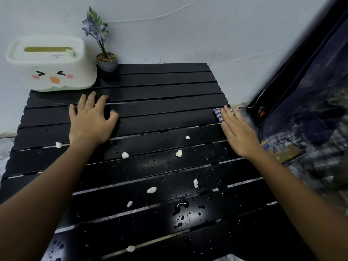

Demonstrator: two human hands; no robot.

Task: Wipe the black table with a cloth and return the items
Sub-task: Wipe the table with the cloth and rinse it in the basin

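Your left hand point(90, 121) lies flat, fingers point(88, 100) spread, on the black slatted table point(160, 87). Your right hand point(239, 132) presses a checked cloth point(218, 113) at the table's right edge. White crumbs point(178, 153) and water droplets point(180, 206) dot the nearer slats.

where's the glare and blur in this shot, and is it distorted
Head view: glare patches on the wet table near its front and middle; the right side beyond the right hand and cloth is smeared and blurred; wide-angle bending curves the slats; the left hand and tissue box look fairly sharp.
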